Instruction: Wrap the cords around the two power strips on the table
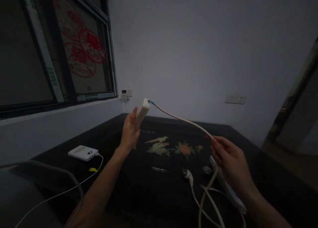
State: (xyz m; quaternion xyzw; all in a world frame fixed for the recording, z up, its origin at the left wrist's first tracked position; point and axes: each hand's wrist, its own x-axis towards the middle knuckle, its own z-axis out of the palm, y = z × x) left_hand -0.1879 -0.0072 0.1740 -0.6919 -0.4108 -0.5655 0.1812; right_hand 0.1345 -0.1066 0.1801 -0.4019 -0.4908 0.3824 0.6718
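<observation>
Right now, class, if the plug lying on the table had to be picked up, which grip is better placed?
Probably the right grip: it looks nearer the plug and holds only the slender cable, while the left grip holds the bulkier white bar, farther off.

Left hand (130, 130) grips thumb up, right hand (231, 160) pinches lower down

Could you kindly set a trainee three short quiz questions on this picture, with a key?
1. Multiple choice: what does the left hand hold? A) a plug; B) a white block with thin wires at its end; C) nothing.
2. True or false: the right hand holds the pale cable.
3. Fill in the colour: the small tag near the flat white device is ___.

Key: 1 B; 2 true; 3 yellow.
</observation>
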